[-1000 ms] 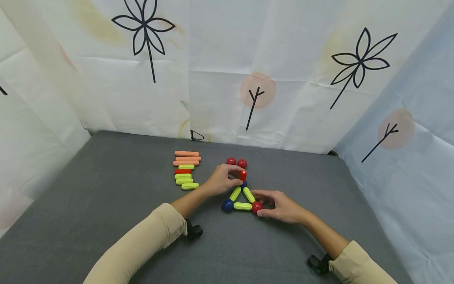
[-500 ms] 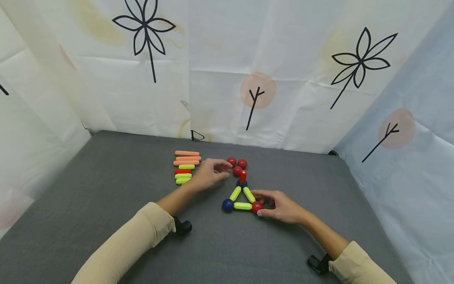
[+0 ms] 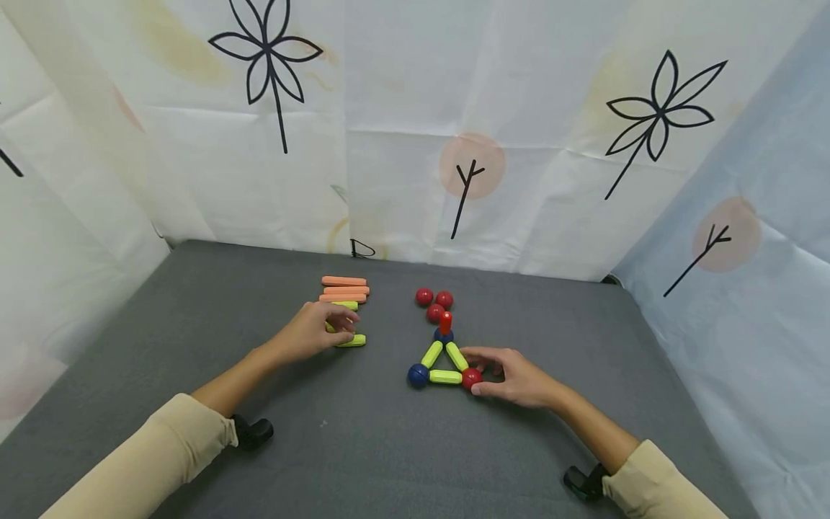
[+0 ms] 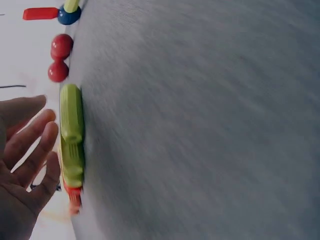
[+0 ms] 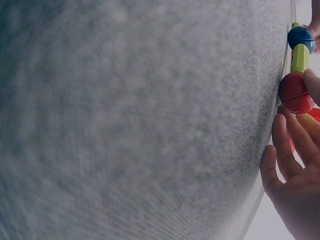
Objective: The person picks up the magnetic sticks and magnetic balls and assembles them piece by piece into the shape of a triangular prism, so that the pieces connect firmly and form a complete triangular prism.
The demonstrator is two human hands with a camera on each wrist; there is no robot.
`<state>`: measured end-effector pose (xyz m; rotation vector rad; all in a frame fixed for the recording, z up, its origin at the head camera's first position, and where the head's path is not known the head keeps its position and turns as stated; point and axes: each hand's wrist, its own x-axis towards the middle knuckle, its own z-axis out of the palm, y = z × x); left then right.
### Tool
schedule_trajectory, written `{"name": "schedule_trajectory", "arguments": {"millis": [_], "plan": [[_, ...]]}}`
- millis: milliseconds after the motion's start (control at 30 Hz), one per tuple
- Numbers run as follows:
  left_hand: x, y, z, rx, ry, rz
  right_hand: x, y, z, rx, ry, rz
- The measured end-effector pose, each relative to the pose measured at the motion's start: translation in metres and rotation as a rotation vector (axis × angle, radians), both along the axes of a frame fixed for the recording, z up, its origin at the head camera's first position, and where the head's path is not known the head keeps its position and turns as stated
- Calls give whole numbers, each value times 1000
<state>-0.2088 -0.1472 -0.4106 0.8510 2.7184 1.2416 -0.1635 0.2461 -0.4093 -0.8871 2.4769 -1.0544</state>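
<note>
Carefully, with our left hand (image 3: 316,330) spread just above the yellow-green sticks (image 3: 353,341) on the counter (image 3: 389,447) and our right hand (image 3: 516,378) pinching the red ball (image 3: 470,379), we'd best grasp one stick lightly, mid-length.

The surface (image 3: 402,454) was plain dark grey. Ribbed lime-green rods (image 3: 445,377) made up the triangle, with glossy dark-blue balls (image 3: 418,375) at two corners and a red corner ball (image 3: 471,378), marked by a dark seam line, at the third. The upright rod (image 3: 446,324) was bright red with a pale spot on its tip. The three loose balls (image 3: 424,297) were shiny red. Of the loose rods, the long ones (image 3: 344,281) were salmon-orange and the short grooved ones (image 4: 72,115) lime. The sleeves (image 3: 136,461) were plain beige, the wrist devices (image 3: 255,432) black. The backdrop (image 3: 402,86) was white, patterned with black-outlined flowers (image 3: 266,47), pale pink discs (image 3: 483,148) and faint yellow patches.
</note>
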Motion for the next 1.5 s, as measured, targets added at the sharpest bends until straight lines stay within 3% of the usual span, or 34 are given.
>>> {"name": "schedule_trajectory", "arguments": {"millis": [300, 467, 633, 767, 900, 1100, 1333, 1500], "plan": [[10, -8, -5, -242, 62, 20, 1, 0, -2, 4, -7, -11], [13, -6, -5, -261, 69, 2, 2, 0, -3, 2, -10, -12], [14, -1, -7, -207, 45, -46, 1, 1, -3, 1, -9, -10], [14, 10, -9, -99, 19, -69, 1, 0, -3, -5, -13, -8], [17, 27, -6, 23, -23, -86, 1, 0, -2, -6, -16, -12], [26, 58, 1, 155, -61, -171, 1, 0, -1, -1, -15, -18], [35, 83, 4, 189, -61, -276, 1, -1, -1, -4, -17, -14], [37, 88, 3, 162, -77, -305, 1, -2, 0, -5, -23, -17]]}}
